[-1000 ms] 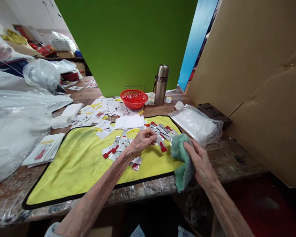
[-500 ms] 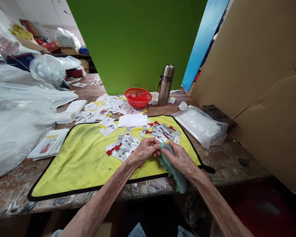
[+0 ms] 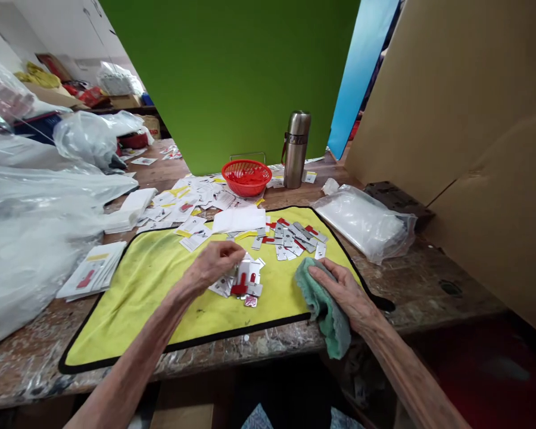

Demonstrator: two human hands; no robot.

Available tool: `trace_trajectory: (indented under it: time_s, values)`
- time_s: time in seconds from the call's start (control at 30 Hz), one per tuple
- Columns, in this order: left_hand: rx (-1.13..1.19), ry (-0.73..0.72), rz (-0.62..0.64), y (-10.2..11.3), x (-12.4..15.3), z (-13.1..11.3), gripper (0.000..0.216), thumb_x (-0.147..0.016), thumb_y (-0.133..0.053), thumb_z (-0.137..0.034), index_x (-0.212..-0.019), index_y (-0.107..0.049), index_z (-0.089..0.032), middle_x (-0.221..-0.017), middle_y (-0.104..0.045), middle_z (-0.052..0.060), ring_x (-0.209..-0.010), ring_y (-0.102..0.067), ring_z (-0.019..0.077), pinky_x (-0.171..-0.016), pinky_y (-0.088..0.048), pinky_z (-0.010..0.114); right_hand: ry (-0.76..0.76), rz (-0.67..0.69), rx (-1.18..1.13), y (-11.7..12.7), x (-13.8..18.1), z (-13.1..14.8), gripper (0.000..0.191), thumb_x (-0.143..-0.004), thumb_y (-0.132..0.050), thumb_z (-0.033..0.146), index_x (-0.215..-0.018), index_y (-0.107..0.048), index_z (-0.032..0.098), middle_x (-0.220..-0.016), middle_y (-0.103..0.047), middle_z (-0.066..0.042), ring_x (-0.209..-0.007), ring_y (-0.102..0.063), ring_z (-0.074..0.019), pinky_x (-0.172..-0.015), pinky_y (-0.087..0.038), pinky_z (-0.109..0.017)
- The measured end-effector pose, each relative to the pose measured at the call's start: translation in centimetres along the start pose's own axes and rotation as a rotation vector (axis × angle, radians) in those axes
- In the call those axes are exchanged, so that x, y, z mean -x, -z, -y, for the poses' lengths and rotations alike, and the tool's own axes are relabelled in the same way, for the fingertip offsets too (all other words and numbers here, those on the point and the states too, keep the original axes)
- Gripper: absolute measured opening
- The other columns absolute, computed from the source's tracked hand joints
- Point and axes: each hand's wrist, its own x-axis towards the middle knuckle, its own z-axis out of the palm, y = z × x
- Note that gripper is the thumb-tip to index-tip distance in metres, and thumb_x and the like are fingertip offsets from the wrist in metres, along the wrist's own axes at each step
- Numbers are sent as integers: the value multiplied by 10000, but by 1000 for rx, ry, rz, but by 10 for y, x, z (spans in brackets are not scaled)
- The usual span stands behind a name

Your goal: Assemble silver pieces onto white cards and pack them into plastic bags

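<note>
My left hand [image 3: 218, 262] is over the left pile of small flat silver pieces [image 3: 223, 285], thumb and fingers pinched together. Just below the fingertips is a silver piece with a red tab [image 3: 240, 286]; whether it is pinched or lies on the pile I cannot tell. My right hand [image 3: 342, 292] is closed on a crumpled green cloth [image 3: 328, 316], which hangs over the table's front edge. A second pile of silver and red pieces [image 3: 290, 238] lies farther back. Both piles rest on a yellow cloth mat [image 3: 156, 292] with black edging.
Behind the mat stand a red basket [image 3: 247, 179] and a steel flask [image 3: 296, 149]. Printed cards [image 3: 196, 190] are strewn at the back left, with a card stack [image 3: 89, 274] nearer. Plastic bags [image 3: 36, 238] crowd the left; a clear bag [image 3: 366, 223] lies right, beside cardboard [image 3: 469, 149].
My hands have moved apart. The left went leftward from the green cloth to the left pile, while the right shifted slightly right, still gripping the cloth.
</note>
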Motion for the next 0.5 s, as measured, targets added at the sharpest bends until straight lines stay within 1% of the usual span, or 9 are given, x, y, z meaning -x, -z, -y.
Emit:
trace_trajectory:
  time_s: [0.03,0.07,0.1,0.17,0.23,0.3,0.33,0.4,0.5]
  values:
    - [-143,-48,-80,2,-4,-3,210,-697,-632,-357,-746,-652,-153,-639,-600,2,-553,-517,120,-525,-399,236,-4,4,-2,1,0,-3,358,-763,-637,523,-864,-591,183,-775,-588,11,-669,-520,-124,-631,-434,-234]
    - [-251,-100,-135,-1,-10,-7,209,-717,-618,-349,-786,-666,-158,-703,-624,18,-608,-545,139,-564,-420,252,-1,7,2,1,-1,-5,352,-766,-636,523,-848,-587,184,-772,-585,12,-677,-525,-126,-639,-436,-235]
    - [-322,-147,-143,-8,-17,-12,212,-746,-598,-343,-824,-673,-161,-765,-641,34,-665,-568,155,-608,-438,266,7,7,11,1,-1,-7,346,-772,-632,522,-839,-585,185,-770,-583,14,-686,-530,-129,-647,-437,-236]
    - [-387,-222,-52,-32,-34,-23,223,-819,-534,-335,-859,-669,-162,-841,-654,58,-763,-595,176,-696,-457,288,36,1,42,1,-1,-9,339,-786,-618,520,-842,-587,188,-763,-581,16,-698,-534,-134,-650,-436,-236]
    - [-500,-212,-79,-59,-54,-32,263,-829,-551,-377,-931,-647,-154,-977,-633,99,-892,-595,216,-782,-452,324,53,-10,82,0,0,-9,340,-797,-602,521,-857,-591,186,-752,-579,16,-687,-526,-135,-634,-431,-236]
    - [-583,-182,-58,-79,-70,-38,349,-792,-611,-395,-1045,-597,-156,-1119,-579,131,-1002,-569,260,-833,-439,360,58,-18,113,1,2,-7,342,-807,-586,521,-861,-588,183,-744,-569,17,-668,-508,-131,-615,-422,-235]
    - [-602,-166,-40,-85,-75,-40,379,-773,-635,-374,-1079,-574,-159,-1157,-554,139,-1031,-558,275,-848,-432,375,57,-21,125,1,3,-6,342,-812,-579,521,-858,-585,182,-737,-560,19,-658,-496,-127,-607,-416,-233]
    - [-597,-144,-4,-89,-80,-41,361,-748,-646,-277,-1081,-561,-165,-1168,-539,137,-1051,-550,288,-870,-418,391,60,-21,142,1,4,-5,337,-819,-570,517,-852,-580,182,-718,-536,24,-642,-474,-121,-592,-401,-229]
    - [-540,-137,-7,-87,-77,-41,275,-714,-610,-141,-987,-590,-170,-1147,-540,120,-1068,-541,287,-902,-393,393,69,-18,155,1,4,-6,328,-818,-570,512,-834,-571,184,-687,-501,32,-622,-449,-115,-571,-381,-225]
